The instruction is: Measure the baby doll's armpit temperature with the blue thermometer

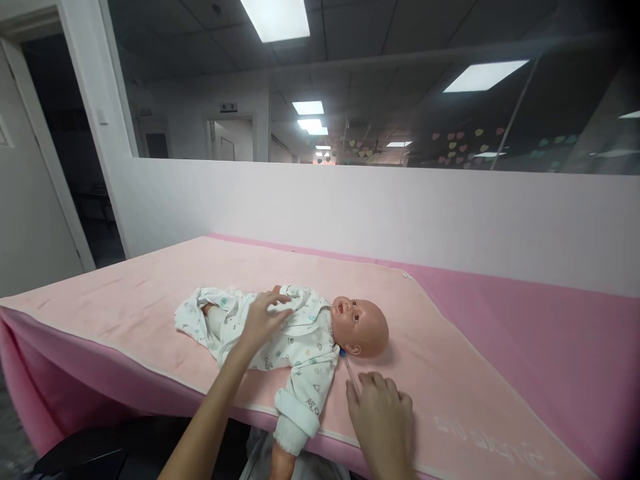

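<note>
A baby doll (360, 328) lies on its back, head to the right, dressed in a white printed outfit (285, 350). One of its arms hangs over the table's near edge. Over the doll's belly is my left hand (265, 320), its fingers spread and slightly bent, close to or touching the cloth. My right hand (383, 413) is low beside the doll's head, with fingers curled and closed around the lower part of a thin clear stick (351, 375). That stick has a blue end by the doll's neck; my hand hides its other end.
A pale pink blanket (450, 380) covers the table over a darker pink cloth (550, 320). Behind stands a white half wall (350, 207) with a glass window above. A doorway (75, 147) is at the left. The table's front edge is just before my lap.
</note>
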A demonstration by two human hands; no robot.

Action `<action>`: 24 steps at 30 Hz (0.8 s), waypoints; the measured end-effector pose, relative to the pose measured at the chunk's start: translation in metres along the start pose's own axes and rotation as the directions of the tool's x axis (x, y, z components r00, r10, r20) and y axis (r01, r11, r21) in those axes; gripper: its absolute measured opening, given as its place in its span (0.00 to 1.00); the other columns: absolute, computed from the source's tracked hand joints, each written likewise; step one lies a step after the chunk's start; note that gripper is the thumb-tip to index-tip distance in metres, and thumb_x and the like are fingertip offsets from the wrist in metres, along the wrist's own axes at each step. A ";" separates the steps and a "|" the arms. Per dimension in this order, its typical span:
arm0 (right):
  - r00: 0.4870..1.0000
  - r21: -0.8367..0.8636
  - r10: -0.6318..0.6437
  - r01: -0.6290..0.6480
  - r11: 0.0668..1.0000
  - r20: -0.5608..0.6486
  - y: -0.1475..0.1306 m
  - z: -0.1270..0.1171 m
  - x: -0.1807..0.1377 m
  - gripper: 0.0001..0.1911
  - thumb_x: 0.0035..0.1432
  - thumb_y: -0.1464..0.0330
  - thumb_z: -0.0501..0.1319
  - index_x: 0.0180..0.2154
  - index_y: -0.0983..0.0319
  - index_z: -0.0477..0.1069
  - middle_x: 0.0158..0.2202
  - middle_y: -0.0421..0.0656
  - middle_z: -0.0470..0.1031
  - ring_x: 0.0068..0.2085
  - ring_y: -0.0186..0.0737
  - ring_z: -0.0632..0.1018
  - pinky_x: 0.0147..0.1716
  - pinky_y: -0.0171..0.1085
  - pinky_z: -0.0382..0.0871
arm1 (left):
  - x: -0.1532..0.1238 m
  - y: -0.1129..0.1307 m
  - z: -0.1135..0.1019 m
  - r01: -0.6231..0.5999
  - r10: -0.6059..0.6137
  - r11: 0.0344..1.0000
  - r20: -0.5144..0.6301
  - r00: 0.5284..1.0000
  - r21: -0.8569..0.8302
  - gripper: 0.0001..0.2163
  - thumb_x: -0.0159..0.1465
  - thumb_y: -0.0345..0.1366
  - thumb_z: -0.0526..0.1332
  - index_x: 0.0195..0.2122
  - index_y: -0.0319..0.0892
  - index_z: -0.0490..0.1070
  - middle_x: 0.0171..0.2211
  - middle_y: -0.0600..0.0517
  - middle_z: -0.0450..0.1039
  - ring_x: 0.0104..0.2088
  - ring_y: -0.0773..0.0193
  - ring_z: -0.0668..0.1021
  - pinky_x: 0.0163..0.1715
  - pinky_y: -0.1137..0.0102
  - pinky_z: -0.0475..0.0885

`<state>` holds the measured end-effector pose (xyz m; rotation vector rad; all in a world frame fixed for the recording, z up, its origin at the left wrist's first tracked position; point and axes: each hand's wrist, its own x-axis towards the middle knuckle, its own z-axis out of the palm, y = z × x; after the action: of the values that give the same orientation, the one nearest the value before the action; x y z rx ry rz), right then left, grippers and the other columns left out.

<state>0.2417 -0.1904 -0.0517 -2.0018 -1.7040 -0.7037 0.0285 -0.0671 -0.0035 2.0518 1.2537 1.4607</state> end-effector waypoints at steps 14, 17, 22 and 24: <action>0.938 -0.074 -0.112 0.093 0.993 -0.328 0.024 -0.031 -0.022 0.14 0.61 0.67 0.50 0.34 0.63 0.72 0.24 0.41 0.73 0.26 0.34 0.73 0.25 0.34 0.59 | 0.012 -0.024 0.039 0.252 -0.259 0.823 0.059 0.964 -0.509 0.17 0.55 0.47 0.58 0.31 0.37 0.75 0.25 0.53 0.71 0.28 0.68 0.70 0.30 0.74 0.62; 0.908 0.005 -0.059 0.067 0.998 -0.414 0.004 -0.050 -0.001 0.13 0.61 0.67 0.50 0.32 0.63 0.72 0.24 0.41 0.73 0.25 0.33 0.72 0.25 0.33 0.58 | 0.012 -0.023 0.036 0.263 -0.265 0.787 0.079 0.961 -0.558 0.17 0.56 0.48 0.58 0.31 0.38 0.75 0.29 0.51 0.73 0.32 0.65 0.72 0.33 0.73 0.63; 0.914 0.065 -0.182 0.220 0.973 -0.361 -0.037 -0.036 0.048 0.15 0.61 0.72 0.49 0.29 0.63 0.71 0.23 0.42 0.72 0.27 0.34 0.71 0.29 0.33 0.58 | 0.010 -0.022 0.033 0.285 -0.277 0.747 0.108 0.955 -0.600 0.17 0.55 0.48 0.58 0.32 0.38 0.74 0.33 0.50 0.74 0.36 0.62 0.73 0.36 0.72 0.65; 0.952 0.091 -0.200 0.226 0.970 -0.232 -0.055 -0.019 0.070 0.15 0.60 0.75 0.49 0.25 0.63 0.70 0.24 0.42 0.72 0.30 0.35 0.72 0.31 0.33 0.59 | 0.009 -0.020 0.032 0.271 -0.261 0.750 0.107 0.960 -0.604 0.17 0.56 0.48 0.58 0.33 0.38 0.75 0.33 0.50 0.73 0.36 0.62 0.73 0.36 0.72 0.65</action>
<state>0.1939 -0.1393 0.0061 -1.6099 -1.7969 -0.8441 0.0482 -0.0416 -0.0259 1.3812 0.8512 1.4572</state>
